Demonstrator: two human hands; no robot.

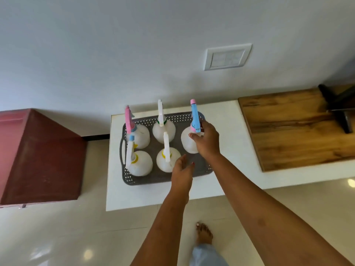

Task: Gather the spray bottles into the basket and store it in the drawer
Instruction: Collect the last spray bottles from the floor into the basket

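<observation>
A grey perforated basket [201, 170] sits on a white counter [226, 116]. Several white spray bottles stand upright in it. My right hand [206, 140] grips the neck of the blue-and-pink-headed bottle [195, 117] at the basket's back right, its base inside the basket. My left hand [182, 172] hovers with fingers apart over the basket's front right, beside the white-and-yellow-headed bottle [166, 156]. Others: a pink-headed bottle [129, 120] at back left, a white-and-green-headed bottle [161, 117] at back middle, and a bottle with a yellow collar [132, 157] at front left.
A wooden board [294, 129] lies on the counter to the right, with a dark stand [338, 104] on it. A dark red cabinet [38, 156] stands to the left. A switch plate [227, 56] is on the wall behind. My foot [204, 234] is on the tiled floor.
</observation>
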